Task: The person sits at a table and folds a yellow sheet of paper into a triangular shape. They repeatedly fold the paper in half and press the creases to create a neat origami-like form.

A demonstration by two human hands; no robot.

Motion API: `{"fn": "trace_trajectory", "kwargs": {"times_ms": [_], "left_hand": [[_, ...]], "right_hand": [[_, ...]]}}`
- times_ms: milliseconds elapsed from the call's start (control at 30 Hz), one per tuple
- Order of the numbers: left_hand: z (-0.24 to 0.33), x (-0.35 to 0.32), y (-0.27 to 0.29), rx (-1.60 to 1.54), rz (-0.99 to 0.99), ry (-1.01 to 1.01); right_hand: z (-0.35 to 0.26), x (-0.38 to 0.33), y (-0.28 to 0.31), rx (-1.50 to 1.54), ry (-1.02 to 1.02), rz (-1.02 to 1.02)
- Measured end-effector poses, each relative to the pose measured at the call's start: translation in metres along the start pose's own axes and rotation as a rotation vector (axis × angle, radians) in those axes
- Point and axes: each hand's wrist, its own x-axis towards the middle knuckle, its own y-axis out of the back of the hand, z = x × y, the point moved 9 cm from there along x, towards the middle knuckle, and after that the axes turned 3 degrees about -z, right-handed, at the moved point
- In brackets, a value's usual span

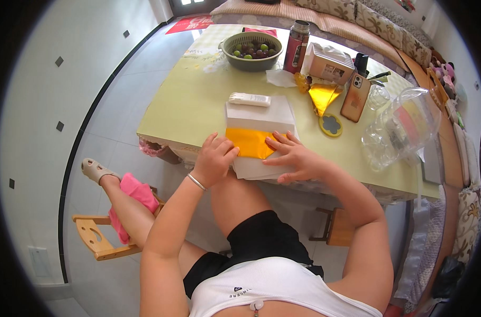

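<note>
So my gold foil sheet (249,141) lies long-ways left to right on white paper (277,112) on the tabletop (185,108), between my hands. Left hand (214,160) is curled at its left end, can't tell if it's pinching; right hand (299,162) is open, fingers spread over the right end.

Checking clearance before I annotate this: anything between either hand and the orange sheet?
Nothing visible. The left hand and right hand both touch the orange sheet. The white oblong item lies beyond its far edge, not in between.
</note>
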Motion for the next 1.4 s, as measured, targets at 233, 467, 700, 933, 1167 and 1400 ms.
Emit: {"fn": "trace_trajectory", "kwargs": {"times_ms": [233, 467, 700, 933, 1167, 1400], "left_hand": [[0.007, 0.014, 0.013, -0.146, 0.057, 0.001], [0.017, 0.028, -0.011, -0.371, 0.000, 0.195], [-0.025, 0.004, -0.014, -0.579, 0.129, 0.463], [-0.033, 0.003, -0.024, -0.425, 0.138, 0.565], [-0.030, 0.011, -0.030, -0.305, 0.085, 0.605], [-0.028, 0.014, -0.030, -0.192, 0.055, 0.593]], "right_hand": [[0.031, 0.006, 0.018, 0.328, -0.254, 0.202], [-0.005, 0.029, 0.012, 0.106, -0.244, 0.482], [-0.005, 0.030, 0.000, 0.015, -0.315, 0.660], [-0.002, 0.031, 0.002, 0.030, -0.380, 0.724], [0.000, 0.030, 0.003, 0.024, -0.428, 0.732], [-0.010, 0.037, -0.001, -0.197, -0.356, 0.688]]}}
